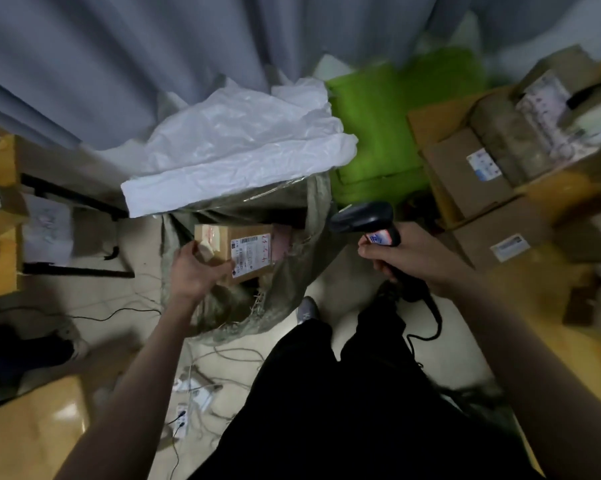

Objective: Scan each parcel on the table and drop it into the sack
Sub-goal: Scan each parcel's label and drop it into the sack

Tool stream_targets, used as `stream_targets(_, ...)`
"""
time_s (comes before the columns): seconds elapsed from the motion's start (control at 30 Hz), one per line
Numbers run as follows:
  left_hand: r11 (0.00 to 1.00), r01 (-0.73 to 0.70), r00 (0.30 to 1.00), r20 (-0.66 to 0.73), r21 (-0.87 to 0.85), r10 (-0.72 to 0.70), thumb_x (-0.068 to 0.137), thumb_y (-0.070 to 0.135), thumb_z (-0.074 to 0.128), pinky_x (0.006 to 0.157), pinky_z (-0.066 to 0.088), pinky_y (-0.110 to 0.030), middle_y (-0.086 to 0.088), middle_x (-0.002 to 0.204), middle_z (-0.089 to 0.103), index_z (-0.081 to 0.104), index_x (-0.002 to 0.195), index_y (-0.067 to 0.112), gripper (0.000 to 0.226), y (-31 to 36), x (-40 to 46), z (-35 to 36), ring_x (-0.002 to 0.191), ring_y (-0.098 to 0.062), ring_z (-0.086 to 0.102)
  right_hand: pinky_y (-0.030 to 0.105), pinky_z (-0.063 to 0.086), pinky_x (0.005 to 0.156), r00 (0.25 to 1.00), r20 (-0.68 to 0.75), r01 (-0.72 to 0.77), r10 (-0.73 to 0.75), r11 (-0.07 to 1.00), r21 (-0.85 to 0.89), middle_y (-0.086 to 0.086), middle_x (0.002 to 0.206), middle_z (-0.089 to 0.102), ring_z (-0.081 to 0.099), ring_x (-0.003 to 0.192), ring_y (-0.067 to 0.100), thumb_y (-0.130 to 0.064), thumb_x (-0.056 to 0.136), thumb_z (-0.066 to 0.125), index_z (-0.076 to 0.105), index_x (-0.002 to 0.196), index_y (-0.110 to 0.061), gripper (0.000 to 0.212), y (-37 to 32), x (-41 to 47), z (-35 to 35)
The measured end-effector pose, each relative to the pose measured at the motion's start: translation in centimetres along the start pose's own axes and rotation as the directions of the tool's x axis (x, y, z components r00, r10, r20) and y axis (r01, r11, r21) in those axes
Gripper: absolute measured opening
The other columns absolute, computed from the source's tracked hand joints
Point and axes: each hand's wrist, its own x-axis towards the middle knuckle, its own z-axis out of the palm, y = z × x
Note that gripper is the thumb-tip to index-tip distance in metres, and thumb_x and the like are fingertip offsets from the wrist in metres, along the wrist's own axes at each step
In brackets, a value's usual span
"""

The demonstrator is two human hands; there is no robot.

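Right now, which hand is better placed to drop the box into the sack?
Left. The left hand already grips the labelled cardboard box right over the open sack, while the right hand is occupied holding the barcode scanner.

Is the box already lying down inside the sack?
No, the left hand grips the box above the open sack.

Dim indoor light, soft motion blur throughout, strong wide-angle bending at the edges, glare on the table (60, 417).
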Motion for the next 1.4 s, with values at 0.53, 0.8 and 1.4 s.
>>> stream_targets(0.53, 0.471, -0.749, 0.662, 0.519, 0.465, 0.540, 0.090, 0.038, 0.064, 0.107, 0.039, -0.042, -0.019, 0.135, 0.055, 0.052, 0.140, 0.006, 0.060, 18.7, 2.5, 10.0, 0.122, -0.041, 0.053, 0.030, 0.043, 0.047, 0.937, -0.342, -0.044, 0.078, 0.994, 0.105, 0.008, 0.057, 0.058, 0.051, 0.044, 0.017, -0.011, 0.088, 0.069, 0.058, 0.076, -0.009, 0.017, 4.2, -3.1, -3.4)
stream_targets(0.8, 0.273, -0.860, 0.506, 0.650, 0.432, 0.566, 0.094, 0.041, 0.061, 0.104, 0.042, -0.041, -0.017, 0.139, 0.052, 0.043, 0.147, 0.009, 0.064, 28.1, -0.7, 16.4, 0.125, -0.038, 0.051, 0.030, 0.042, 0.047, 0.834, -0.486, -0.082, 0.262, 0.929, 0.361, 0.012, 0.065, 0.055, 0.050, 0.048, 0.019, -0.006, 0.093, 0.064, 0.059, 0.088, -0.002, 0.008, 10.4, -5.1, -10.6)
stream_targets(1.4, 0.635, -0.717, 0.530, 0.816, 0.288, 0.229, 0.095, 0.033, 0.064, 0.095, 0.049, -0.032, -0.012, 0.131, 0.062, 0.060, 0.131, 0.009, 0.044, 35.9, -4.9, 35.2, 0.117, -0.030, 0.060, 0.043, 0.056, 0.079, 0.711, -0.354, -0.148, 0.607, 0.622, 0.769, 0.011, 0.099, 0.058, 0.059, 0.092, 0.027, -0.015, 0.091, 0.068, 0.061, 0.112, -0.007, 0.024, 24.7, 0.2, -18.4)
